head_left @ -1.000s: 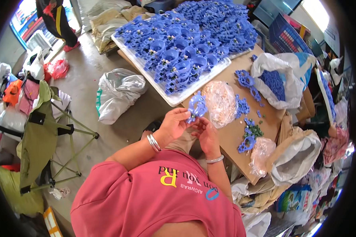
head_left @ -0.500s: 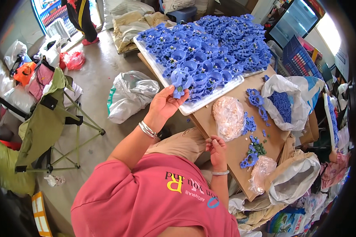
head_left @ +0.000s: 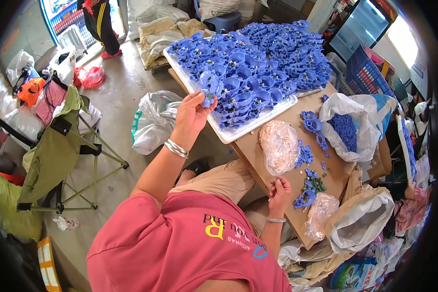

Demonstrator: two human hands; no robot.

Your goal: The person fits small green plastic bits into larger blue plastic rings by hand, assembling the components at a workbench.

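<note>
My left hand (head_left: 191,115) is closed on the end of a blue plastic part (head_left: 209,82) with a rounded upper piece, held up over the near left corner of a white tray (head_left: 250,122). Stacked in rows on that tray are many blue plastic parts (head_left: 243,100) of like shape, with small dark and white bits on them. My right hand (head_left: 280,193) hovers by the cardboard-topped table's edge, its thumb and fingers pinched together; whatever is between them is too small to make out. Nearest to it are small green pieces (head_left: 316,184) and a loose blue part (head_left: 305,198).
On the brown tabletop (head_left: 289,226) lie a clear bag of small pale pieces (head_left: 279,146) and another clear bag (head_left: 322,214). An open white sack of blue parts (head_left: 344,131) stands right. A green folding chair (head_left: 51,151) and white bag (head_left: 153,121) are left. Another person (head_left: 102,27) stands far left.
My left hand has shifted slightly left and up with the blue part. My right hand has moved right and a little down, toward the green pieces, still pinched.
</note>
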